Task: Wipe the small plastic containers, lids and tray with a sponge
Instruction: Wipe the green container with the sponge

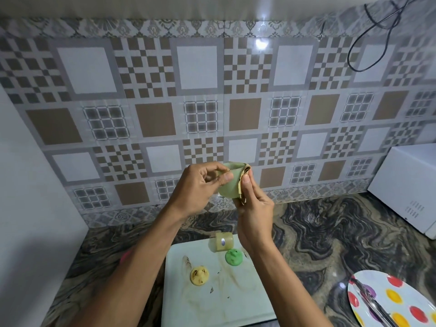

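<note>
Centre of the frame: left hand (195,187) has its fingers curled round the rim of a pale green container (227,187), held up off the table (318,232); right hand (256,208) pinches a tan sponge (240,192) against its side; bottom centre, smudgy white tray (236,303) carries a second container (223,242) tipped on its side, a green lid (233,256), a yellow lid (199,276).

The camera sat on the person's head and looked forward and down. It was close to the left hand (197,187) and right hand (256,214), with the wall (153,79) ahead.
</note>
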